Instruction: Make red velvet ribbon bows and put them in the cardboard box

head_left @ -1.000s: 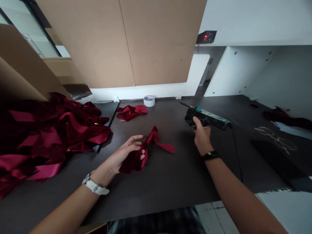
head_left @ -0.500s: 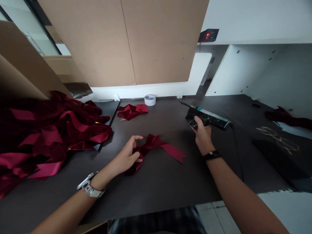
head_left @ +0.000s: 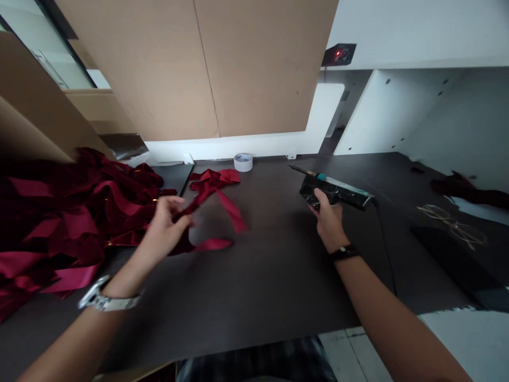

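My left hand [head_left: 169,225], somewhat blurred, is closed on a dark red ribbon bow [head_left: 207,199] beside the big heap of red ribbon bows [head_left: 91,212]. Two ribbon tails trail from it to the right over the dark table. In my right hand [head_left: 328,217] is a corded soldering iron [head_left: 345,187] with a black taped body [head_left: 318,192]; the fingers wrap round its underside. Its thin metal tip [head_left: 296,168] points left and away from me, clear of the ribbon. Another red bow [head_left: 228,176] lies near the back edge, partly behind the held one.
A white tape roll [head_left: 243,162] sits at the back, below a cardboard sheet [head_left: 262,69]. Eyeglasses [head_left: 453,225] and a dark flat object [head_left: 453,260] are on the right. The iron's cord [head_left: 385,244] runs toward me. A black box with a red light [head_left: 340,54] is above.
My left hand has picked the bow up from the middle of the table and carried it left toward the heap. My right hand with the soldering iron has hardly moved.
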Motion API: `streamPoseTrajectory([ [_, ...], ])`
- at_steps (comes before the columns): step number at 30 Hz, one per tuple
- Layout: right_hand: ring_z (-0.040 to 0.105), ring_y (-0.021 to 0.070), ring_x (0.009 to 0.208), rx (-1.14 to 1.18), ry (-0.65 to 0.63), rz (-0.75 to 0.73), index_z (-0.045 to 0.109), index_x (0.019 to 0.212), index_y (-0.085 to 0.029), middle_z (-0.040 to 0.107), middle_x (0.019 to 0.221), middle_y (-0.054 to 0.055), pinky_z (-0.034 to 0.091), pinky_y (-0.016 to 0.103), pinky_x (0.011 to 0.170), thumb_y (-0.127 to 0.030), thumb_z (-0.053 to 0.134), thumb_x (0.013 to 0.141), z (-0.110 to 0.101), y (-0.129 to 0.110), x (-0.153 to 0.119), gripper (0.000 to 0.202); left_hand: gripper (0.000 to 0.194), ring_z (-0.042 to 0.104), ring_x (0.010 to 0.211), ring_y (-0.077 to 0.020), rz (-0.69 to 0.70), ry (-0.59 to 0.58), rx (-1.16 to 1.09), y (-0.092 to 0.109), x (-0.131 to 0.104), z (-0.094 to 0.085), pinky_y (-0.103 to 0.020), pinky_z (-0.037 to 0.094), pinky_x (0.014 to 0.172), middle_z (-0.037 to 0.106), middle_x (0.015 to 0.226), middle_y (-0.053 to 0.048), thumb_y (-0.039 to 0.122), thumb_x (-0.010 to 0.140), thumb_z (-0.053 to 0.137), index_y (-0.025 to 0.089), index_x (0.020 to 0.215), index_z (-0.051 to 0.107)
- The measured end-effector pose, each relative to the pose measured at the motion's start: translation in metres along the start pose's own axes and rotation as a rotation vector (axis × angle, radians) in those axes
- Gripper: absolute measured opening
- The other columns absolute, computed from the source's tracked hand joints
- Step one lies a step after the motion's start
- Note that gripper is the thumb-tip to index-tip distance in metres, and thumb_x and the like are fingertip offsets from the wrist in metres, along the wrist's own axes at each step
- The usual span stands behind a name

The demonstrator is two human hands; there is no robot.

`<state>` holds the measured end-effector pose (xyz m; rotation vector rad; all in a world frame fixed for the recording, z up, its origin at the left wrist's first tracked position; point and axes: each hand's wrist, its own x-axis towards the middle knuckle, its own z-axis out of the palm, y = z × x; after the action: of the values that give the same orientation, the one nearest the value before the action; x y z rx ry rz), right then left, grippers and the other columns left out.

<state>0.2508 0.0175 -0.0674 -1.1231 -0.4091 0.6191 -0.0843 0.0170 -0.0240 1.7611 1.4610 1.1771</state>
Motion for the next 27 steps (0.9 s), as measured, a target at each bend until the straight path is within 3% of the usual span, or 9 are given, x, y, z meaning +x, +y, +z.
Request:
streamPoseTrajectory([
  [2,0.063,0.0183,0.091,0.01,0.005,0.002,0.059,0.099,-0.018,0.066,0.103,0.005,0.053,0.032,0.072,-0.033,0.077,0.058,0.001,-0.002,-0.001,0.047,0.034,0.051,0.091,-0.017,0.213,0.139,0.203,0.005,0.006,-0.015,-0.036,0.048,0.087,0.045,0.095,-0.002,0.025,0.074,0.062,0.021,0.102,0.043],
  [4,0.063,0.0178,0.092,0.017,0.004,0.004,0.059,0.1,-0.019,0.066,0.103,0.004,0.053,0.031,0.071,-0.033,0.076,0.058,0.001,-0.003,-0.002,0.047,0.03,0.052,0.093,-0.0186,0.378,0.116,0.344,0.01,0.001,-0.019,-0.036,0.046,0.089,0.049,0.096,-0.003,0.026,0.08,0.06,0.02,0.106,0.046],
  [7,0.063,0.0161,0.09,0.01,-0.01,0.007,0.06,0.099,-0.02,0.066,0.101,0.002,0.052,0.028,0.068,-0.034,0.076,0.058,0.0,-0.002,-0.002,0.046,0.022,0.056,0.092,-0.0186,0.508,-0.136,0.45,0.009,-0.02,-0.006,-0.034,0.048,0.086,0.052,0.098,-0.004,0.024,0.087,0.052,0.02,0.108,0.05],
  [10,0.063,0.0149,0.087,-0.019,-0.012,0.005,0.061,0.098,-0.02,0.066,0.099,0.001,0.052,0.027,0.067,-0.036,0.076,0.058,-0.001,0.0,-0.001,0.046,0.023,0.059,0.092,-0.0171,0.51,-0.449,0.484,0.0,-0.042,0.014,-0.031,0.05,0.084,0.053,0.106,-0.005,0.022,0.089,0.049,0.022,0.111,0.054],
  [13,0.063,0.0147,0.086,-0.032,-0.004,0.002,0.061,0.1,-0.021,0.066,0.098,0.0,0.052,0.028,0.068,-0.037,0.076,0.058,-0.002,0.0,0.0,0.047,0.021,0.06,0.092,-0.0169,0.487,-0.585,0.488,-0.007,-0.053,0.023,-0.031,0.051,0.084,0.054,0.111,-0.006,0.025,0.091,0.049,0.023,0.11,0.057],
  [17,0.063,0.015,0.088,-0.023,-0.003,0.018,0.061,0.098,-0.02,0.066,0.098,0.0,0.053,0.028,0.068,-0.036,0.076,0.059,-0.002,0.001,0.001,0.044,0.02,0.059,0.099,-0.0195,0.552,-0.573,0.527,-0.012,-0.054,0.026,-0.035,0.048,0.091,0.062,0.108,-0.007,0.024,0.094,0.045,0.022,0.107,0.059],
  [21,0.064,0.0177,0.09,-0.017,0.001,-0.002,0.061,0.099,-0.018,0.067,0.1,0.003,0.055,0.032,0.072,-0.035,0.077,0.059,-0.005,0.006,0.004,0.046,0.018,0.06,0.092,-0.021,0.622,-0.564,0.627,-0.011,-0.053,0.029,-0.037,0.049,0.085,0.064,0.104,-0.007,0.019,0.091,0.047,0.021,0.103,0.062],
  [24,0.064,0.021,0.097,-0.018,0.044,-0.092,0.063,0.095,-0.017,0.068,0.102,0.006,0.054,0.04,0.086,-0.032,0.078,0.058,-0.005,0.008,0.007,0.043,0.019,0.06,0.091,-0.0215,0.573,-0.522,0.616,-0.001,-0.062,0.027,-0.037,0.049,0.084,0.064,0.102,-0.007,0.015,0.088,0.048,0.02,0.1,0.062],
  [27,0.063,0.0211,0.103,-0.01,0.102,-0.169,0.063,0.089,-0.017,0.068,0.104,0.006,0.047,0.037,0.1,-0.023,0.079,0.053,-0.004,0.003,0.009,0.04,0.021,0.059,0.094,-0.0195,0.42,-0.463,0.388,0.012,-0.09,0.013,-0.034,0.048,0.087,0.063,0.101,-0.006,0.011,0.085,0.048,0.021,0.1,0.059],
])
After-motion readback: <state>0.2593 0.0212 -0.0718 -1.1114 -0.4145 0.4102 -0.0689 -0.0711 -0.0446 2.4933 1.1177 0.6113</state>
